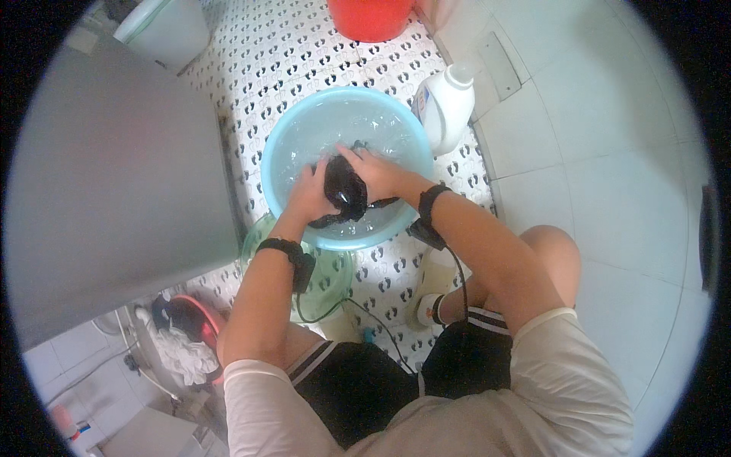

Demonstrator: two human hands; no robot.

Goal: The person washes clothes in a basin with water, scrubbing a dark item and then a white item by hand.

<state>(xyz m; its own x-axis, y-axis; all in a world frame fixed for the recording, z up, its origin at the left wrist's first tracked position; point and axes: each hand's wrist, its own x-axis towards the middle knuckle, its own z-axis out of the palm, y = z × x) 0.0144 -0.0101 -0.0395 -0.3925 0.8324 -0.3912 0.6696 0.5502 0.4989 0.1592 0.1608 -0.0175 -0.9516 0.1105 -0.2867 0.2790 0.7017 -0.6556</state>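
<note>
A light blue basin of sudsy-looking water sits on the floor. Inside it, my left hand and my right hand grip a wet black cloth from either side, fingers curved onto it. Dark straps with small black devices and cables circle both my wrists. A white plastic bottle stands just beyond the basin's right side. A translucent green basin lies partly beneath the blue basin, near my legs.
A red bucket and white bucket stand farther back. A large grey surface borders the left, a tiled wall the right. At lower left, a red basin holds crumpled dark and white clothes.
</note>
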